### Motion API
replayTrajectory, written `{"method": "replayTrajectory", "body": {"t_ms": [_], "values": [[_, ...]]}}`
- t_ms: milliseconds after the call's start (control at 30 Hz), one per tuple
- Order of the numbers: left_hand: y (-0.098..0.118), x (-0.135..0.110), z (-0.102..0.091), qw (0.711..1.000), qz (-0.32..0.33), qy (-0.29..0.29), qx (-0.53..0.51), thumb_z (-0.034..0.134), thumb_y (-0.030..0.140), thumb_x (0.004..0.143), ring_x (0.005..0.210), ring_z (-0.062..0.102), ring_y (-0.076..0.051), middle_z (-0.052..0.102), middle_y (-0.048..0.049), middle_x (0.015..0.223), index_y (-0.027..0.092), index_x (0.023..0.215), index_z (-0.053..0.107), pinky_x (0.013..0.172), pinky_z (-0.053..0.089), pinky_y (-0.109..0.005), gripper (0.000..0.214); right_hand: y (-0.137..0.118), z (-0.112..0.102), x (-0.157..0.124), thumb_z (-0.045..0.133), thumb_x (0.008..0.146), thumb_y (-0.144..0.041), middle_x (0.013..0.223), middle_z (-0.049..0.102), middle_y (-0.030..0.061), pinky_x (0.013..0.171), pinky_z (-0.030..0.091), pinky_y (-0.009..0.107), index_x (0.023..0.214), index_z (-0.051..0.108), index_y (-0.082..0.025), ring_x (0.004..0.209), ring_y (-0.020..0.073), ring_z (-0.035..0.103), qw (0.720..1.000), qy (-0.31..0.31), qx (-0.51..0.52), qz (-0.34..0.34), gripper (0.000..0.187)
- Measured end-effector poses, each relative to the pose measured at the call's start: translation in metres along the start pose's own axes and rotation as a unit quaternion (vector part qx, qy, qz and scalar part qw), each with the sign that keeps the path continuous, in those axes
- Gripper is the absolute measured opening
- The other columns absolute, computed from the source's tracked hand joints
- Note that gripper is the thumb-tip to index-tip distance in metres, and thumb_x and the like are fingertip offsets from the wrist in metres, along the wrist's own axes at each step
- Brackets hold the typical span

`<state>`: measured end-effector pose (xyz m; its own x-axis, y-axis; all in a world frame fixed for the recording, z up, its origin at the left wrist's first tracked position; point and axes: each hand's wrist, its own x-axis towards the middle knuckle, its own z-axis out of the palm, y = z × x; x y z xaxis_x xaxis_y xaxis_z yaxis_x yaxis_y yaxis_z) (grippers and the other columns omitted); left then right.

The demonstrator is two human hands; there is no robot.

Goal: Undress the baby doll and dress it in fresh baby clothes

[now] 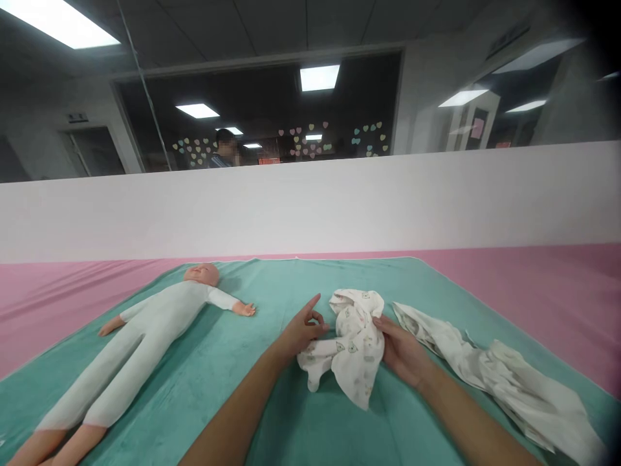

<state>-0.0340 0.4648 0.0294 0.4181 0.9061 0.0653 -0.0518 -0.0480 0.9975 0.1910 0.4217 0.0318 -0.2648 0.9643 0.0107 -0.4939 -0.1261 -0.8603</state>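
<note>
A bunched white baby garment [359,349] with a small print is raised off the green sheet between my hands. My right hand [402,349] grips its right side, with the thumb over the cloth and the other fingers partly hidden behind it. At the garment's left edge is my left hand [303,333], its index finger stretched out and the other fingers loosely bent. A sleeve-like part of the garment sticks out just below that hand. On the left lies a baby doll [160,310] in a white bodysuit, face up with arms spread.
A crumpled white cloth [490,366] lies to the right. The green sheet [272,285] covers a pink surface [548,291]. Behind rises a low white wall [310,207] with glass above it. A person [226,149] shows in the glass, among heart stickers.
</note>
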Motion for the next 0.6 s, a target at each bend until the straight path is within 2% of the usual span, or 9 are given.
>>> {"method": "replayTrajectory", "body": {"t_ms": [67, 133, 233, 367, 433, 500, 600], "values": [[-0.006, 0.001, 0.002, 0.998, -0.007, -0.017, 0.054, 0.072, 0.032, 0.066, 0.088, 0.053, -0.015, 0.049, -0.0062, 0.115, 0.031, 0.139, 0.028, 0.069, 0.043, -0.025, 0.085, 0.004, -0.001, 0.000, 0.052, 0.082, -0.040, 0.110, 0.063, 0.0079, 0.091, 0.045, 0.036, 0.117, 0.055, -0.019, 0.105, 0.0234, 0.057, 0.998, -0.032, 0.048, 0.027, 0.040], [-0.007, -0.001, 0.008, 0.995, -0.006, -0.059, 0.078, 0.072, 0.030, 0.066, 0.105, 0.049, -0.022, 0.047, -0.0078, 0.125, 0.030, 0.136, 0.034, 0.083, 0.043, -0.032, 0.080, 0.009, -0.001, 0.000, 0.047, 0.085, -0.045, 0.110, 0.063, 0.0074, 0.094, 0.043, 0.037, 0.115, 0.057, -0.019, 0.106, 0.0230, 0.056, 0.994, -0.059, 0.075, 0.050, 0.041], [0.003, -0.009, 0.019, 0.992, -0.002, -0.112, 0.050, 0.068, 0.032, 0.070, 0.107, 0.051, -0.024, 0.056, -0.0076, 0.117, 0.024, 0.127, 0.047, 0.090, 0.040, -0.036, 0.061, 0.015, -0.002, -0.001, 0.044, 0.085, -0.048, 0.111, 0.062, 0.0065, 0.096, 0.041, 0.038, 0.114, 0.058, -0.020, 0.108, 0.0225, 0.055, 0.992, -0.076, 0.074, 0.069, 0.042], [0.018, -0.017, 0.028, 0.994, -0.030, -0.096, -0.051, 0.054, 0.042, 0.081, 0.101, 0.055, -0.022, 0.059, -0.0086, 0.113, 0.019, 0.122, 0.050, 0.091, 0.040, -0.035, 0.048, 0.015, -0.003, -0.002, 0.044, 0.085, -0.050, 0.112, 0.062, 0.0080, 0.097, 0.040, 0.038, 0.116, 0.057, -0.019, 0.108, 0.0228, 0.055, 0.992, -0.088, 0.043, 0.081, 0.046], [0.016, -0.017, 0.028, 0.993, -0.044, -0.093, -0.059, 0.055, 0.041, 0.081, 0.096, 0.057, -0.021, 0.061, -0.0088, 0.109, 0.018, 0.121, 0.052, 0.087, 0.042, -0.034, 0.046, 0.014, -0.002, -0.001, 0.044, 0.085, -0.050, 0.113, 0.060, 0.0094, 0.096, 0.041, 0.038, 0.118, 0.054, -0.017, 0.107, 0.0232, 0.055, 0.993, -0.092, -0.003, 0.077, 0.048], [0.010, -0.013, 0.028, 0.995, -0.045, -0.074, -0.047, 0.061, 0.032, 0.077, 0.089, 0.058, -0.021, 0.064, -0.0085, 0.101, 0.015, 0.115, 0.056, 0.081, 0.044, -0.032, 0.042, 0.013, 0.001, 0.001, 0.050, 0.082, -0.049, 0.115, 0.059, 0.0099, 0.094, 0.041, 0.039, 0.120, 0.052, -0.017, 0.105, 0.0232, 0.055, 0.990, -0.078, -0.101, 0.052, 0.049], [0.003, -0.008, 0.029, 0.999, -0.016, 0.018, -0.028, 0.063, 0.021, 0.071, 0.084, 0.058, -0.019, 0.065, -0.0065, 0.095, 0.015, 0.108, 0.060, 0.075, 0.045, -0.030, 0.038, 0.014, 0.010, 0.001, 0.064, 0.073, -0.043, 0.118, 0.056, 0.0087, 0.094, 0.041, 0.039, 0.122, 0.047, -0.019, 0.104, 0.0227, 0.055, 0.956, -0.052, -0.287, -0.005, 0.058]]}}
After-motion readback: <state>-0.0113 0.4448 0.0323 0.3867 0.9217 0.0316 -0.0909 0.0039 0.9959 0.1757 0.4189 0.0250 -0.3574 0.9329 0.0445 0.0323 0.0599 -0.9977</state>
